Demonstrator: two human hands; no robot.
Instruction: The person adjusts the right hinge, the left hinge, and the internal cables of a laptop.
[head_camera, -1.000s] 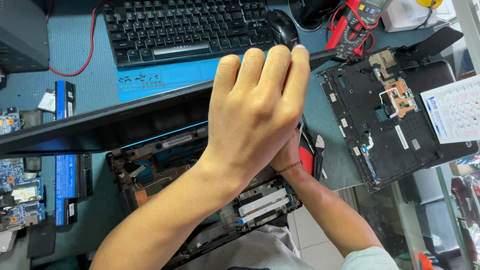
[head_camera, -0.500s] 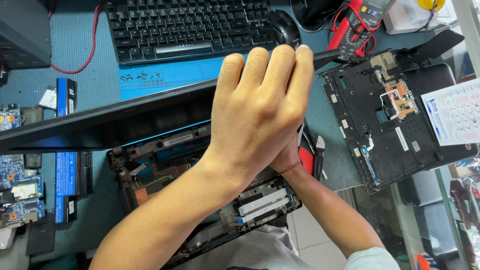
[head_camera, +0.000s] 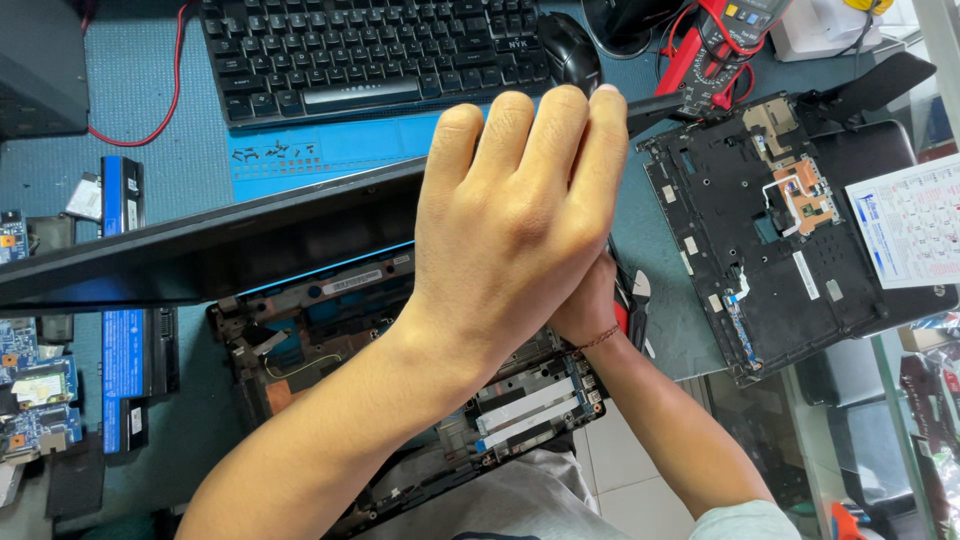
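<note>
My left hand (head_camera: 520, 220) lies flat, its grip wrapped over the raised black laptop lid (head_camera: 200, 250), above the opened laptop base (head_camera: 330, 330). My right hand (head_camera: 590, 310) hides beneath the left; its grip I cannot tell.

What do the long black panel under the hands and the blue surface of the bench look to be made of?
The long black panel looks like matte moulded plastic: dull, even black, thin straight edge, no metallic glint. The left hand lies over its upper edge; the right hand is mostly hidden beneath. The blue bench mat seems to be soft rubber or silicone, judging by its flat, lightly textured, non-shiny surface, though that is uncertain.
</note>
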